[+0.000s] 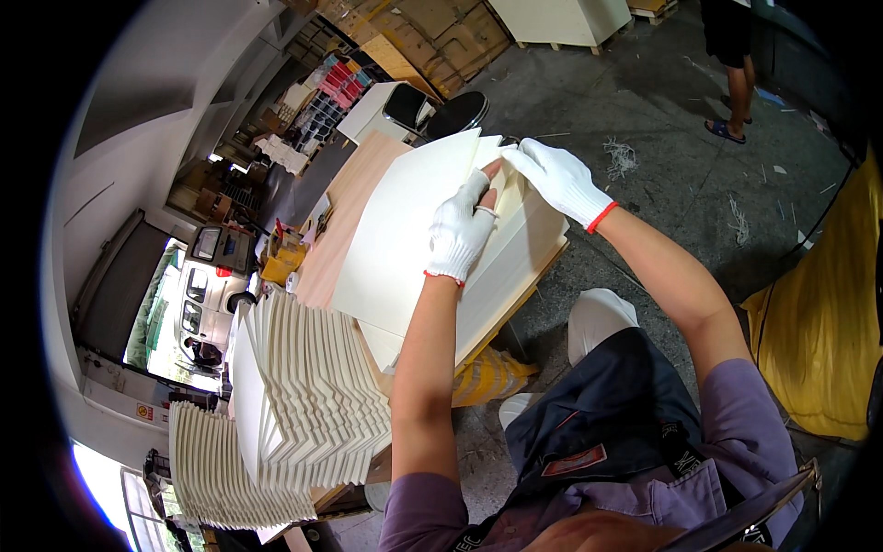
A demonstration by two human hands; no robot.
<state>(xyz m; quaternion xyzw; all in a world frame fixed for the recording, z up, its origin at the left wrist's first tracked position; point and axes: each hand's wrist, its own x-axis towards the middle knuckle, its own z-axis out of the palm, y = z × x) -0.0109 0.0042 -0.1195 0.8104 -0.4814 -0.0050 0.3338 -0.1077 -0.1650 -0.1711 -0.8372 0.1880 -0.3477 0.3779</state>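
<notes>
A large cream-white sheet (405,221), stiff like card or thin board, lies over further pale sheets on a workbench. My left hand (462,227), in a white knitted glove with bare thumb and fingertip showing, rests on it near its right edge, fingers stretched out and thumb apart. At the sheets' far right corner, my right hand (556,178), in a white glove with a red cuff, bends its fingers over the edge and grips it. Its fingertips are partly hidden. Several sheet edges and flaps fan out between the hands. Below lie pale layers (515,267) along the bench's near edge.
Tall stacks of folded cream sheets (313,386) stand left of the bench. Wood-coloured boards (354,207) lie beyond the sheet. A black round stool (458,114) is behind the bench. Yellow fabric (814,313) hangs at right. Another person's legs (736,87) show at far right.
</notes>
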